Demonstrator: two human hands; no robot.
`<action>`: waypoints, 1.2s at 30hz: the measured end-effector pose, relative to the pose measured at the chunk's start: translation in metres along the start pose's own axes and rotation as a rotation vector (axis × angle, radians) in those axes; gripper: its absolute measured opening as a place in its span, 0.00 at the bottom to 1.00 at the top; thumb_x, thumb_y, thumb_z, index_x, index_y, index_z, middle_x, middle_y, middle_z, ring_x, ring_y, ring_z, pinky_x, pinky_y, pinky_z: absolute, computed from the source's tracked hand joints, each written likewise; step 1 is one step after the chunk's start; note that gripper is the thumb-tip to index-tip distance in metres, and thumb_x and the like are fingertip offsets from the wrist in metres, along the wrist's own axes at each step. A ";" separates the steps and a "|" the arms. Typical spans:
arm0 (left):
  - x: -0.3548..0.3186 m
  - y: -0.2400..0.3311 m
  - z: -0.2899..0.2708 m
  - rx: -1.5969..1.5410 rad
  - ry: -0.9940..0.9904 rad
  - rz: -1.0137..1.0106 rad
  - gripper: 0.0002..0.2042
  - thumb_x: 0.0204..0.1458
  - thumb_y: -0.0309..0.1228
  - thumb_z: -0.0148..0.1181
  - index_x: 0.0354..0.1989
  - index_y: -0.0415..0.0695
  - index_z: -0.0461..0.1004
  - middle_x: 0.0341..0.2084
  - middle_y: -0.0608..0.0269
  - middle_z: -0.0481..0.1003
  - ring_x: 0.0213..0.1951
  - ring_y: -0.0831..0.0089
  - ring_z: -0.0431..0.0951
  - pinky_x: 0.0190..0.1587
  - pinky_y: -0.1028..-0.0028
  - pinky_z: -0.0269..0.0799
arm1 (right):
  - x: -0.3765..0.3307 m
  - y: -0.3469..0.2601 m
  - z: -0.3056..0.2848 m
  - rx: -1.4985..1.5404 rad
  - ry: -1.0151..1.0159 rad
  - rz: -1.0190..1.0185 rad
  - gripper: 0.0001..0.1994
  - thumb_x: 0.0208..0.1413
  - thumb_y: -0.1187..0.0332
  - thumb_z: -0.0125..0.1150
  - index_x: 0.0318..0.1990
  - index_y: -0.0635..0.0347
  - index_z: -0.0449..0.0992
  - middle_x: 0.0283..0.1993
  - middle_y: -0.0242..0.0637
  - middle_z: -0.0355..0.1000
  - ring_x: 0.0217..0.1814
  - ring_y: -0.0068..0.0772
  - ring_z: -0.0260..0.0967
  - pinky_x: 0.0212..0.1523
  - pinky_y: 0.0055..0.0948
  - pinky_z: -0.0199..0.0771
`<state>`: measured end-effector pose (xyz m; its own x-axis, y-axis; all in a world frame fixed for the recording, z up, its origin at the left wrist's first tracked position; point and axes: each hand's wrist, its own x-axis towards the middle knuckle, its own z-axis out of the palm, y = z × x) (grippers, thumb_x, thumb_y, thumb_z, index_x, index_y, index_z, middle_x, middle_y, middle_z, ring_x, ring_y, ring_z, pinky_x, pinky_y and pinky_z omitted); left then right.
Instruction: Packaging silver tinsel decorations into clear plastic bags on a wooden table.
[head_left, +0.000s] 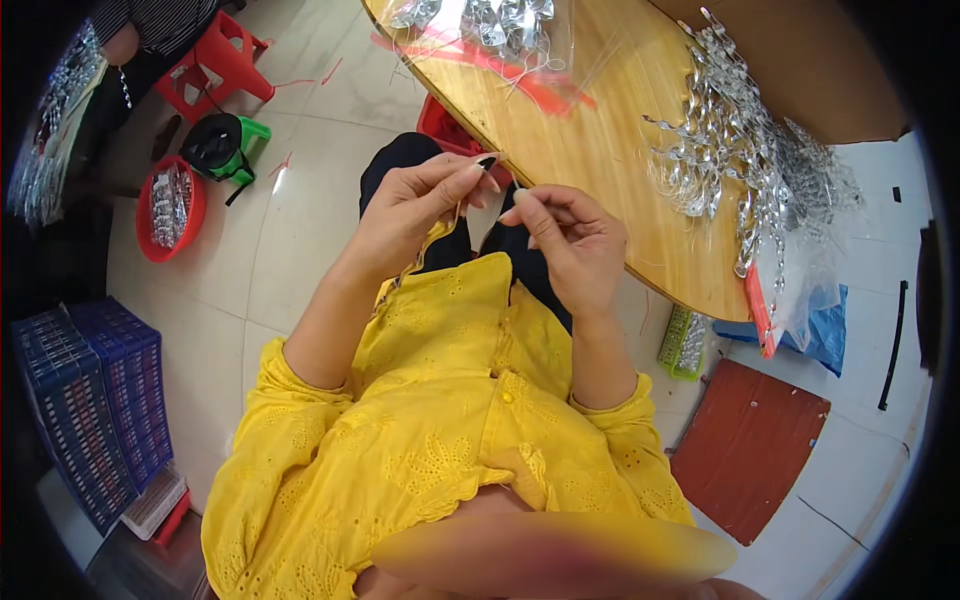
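Above my lap, beside the table's near edge, my left hand (425, 195) is closed in a pinch. From its fingers a twisted shiny strip (412, 264) hangs along the wrist, picking up the yellow of my shirt. A small dark tip (487, 163) pokes out at the thumb and forefinger. My right hand (570, 235) is a little to the right, thumb pressed to forefinger. Whatever it pinches is too small to make out. The two hands are close together but apart.
The wooden table (610, 150) bears a pile of silver twisted strips (720, 130) and a clear bag of strips (510, 30). A cardboard box (810, 70) stands behind. On the floor are a red basin (147, 220), blue crates (120, 390), red stool (215, 65) and brown board (752, 445).
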<state>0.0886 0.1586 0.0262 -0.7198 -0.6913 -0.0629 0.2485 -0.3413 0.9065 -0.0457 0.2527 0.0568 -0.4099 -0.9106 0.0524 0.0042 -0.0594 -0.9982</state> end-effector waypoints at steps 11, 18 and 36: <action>-0.002 0.000 0.000 -0.058 -0.020 -0.024 0.12 0.49 0.33 0.52 0.38 0.38 0.71 0.25 0.67 0.70 0.26 0.85 0.66 0.24 0.87 0.59 | 0.001 0.002 0.009 0.054 -0.036 0.052 0.06 0.47 0.72 0.56 0.31 0.65 0.72 0.22 0.31 0.70 0.23 0.14 0.66 0.20 0.09 0.59; -0.001 -0.006 -0.001 -0.060 -0.040 -0.002 0.11 0.50 0.32 0.51 0.36 0.38 0.72 0.29 0.67 0.67 0.27 0.84 0.66 0.25 0.86 0.59 | 0.001 0.003 0.005 0.049 -0.048 0.081 0.07 0.47 0.72 0.56 0.32 0.66 0.72 0.22 0.31 0.70 0.22 0.13 0.65 0.19 0.09 0.56; -0.006 0.002 0.008 -0.166 -0.094 -0.030 0.11 0.50 0.31 0.49 0.36 0.37 0.72 0.30 0.65 0.66 0.24 0.83 0.64 0.25 0.86 0.58 | 0.011 0.001 0.004 0.233 -0.184 0.067 0.22 0.44 0.76 0.58 0.43 0.61 0.52 0.22 0.35 0.71 0.22 0.18 0.66 0.17 0.09 0.58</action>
<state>0.0885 0.1668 0.0316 -0.7837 -0.6197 -0.0423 0.3245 -0.4665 0.8228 -0.0464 0.2409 0.0561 -0.2298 -0.9732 0.0125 0.2435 -0.0699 -0.9674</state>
